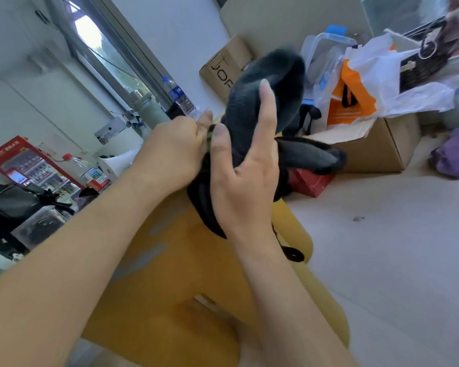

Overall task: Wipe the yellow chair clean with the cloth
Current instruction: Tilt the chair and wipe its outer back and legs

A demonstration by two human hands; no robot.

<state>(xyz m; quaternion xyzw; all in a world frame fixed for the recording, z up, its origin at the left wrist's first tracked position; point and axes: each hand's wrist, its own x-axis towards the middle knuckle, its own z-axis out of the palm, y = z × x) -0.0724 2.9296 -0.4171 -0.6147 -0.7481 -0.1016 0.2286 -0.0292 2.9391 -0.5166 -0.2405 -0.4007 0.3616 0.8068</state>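
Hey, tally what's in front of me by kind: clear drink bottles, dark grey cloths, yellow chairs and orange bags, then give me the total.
Clear drink bottles: 2 (blue-capped bottle, red-capped bottle)
Dark grey cloths: 1 (dark grey cloth)
Yellow chairs: 1 (yellow chair)
Orange bags: 1 (orange bag)
Total: 5
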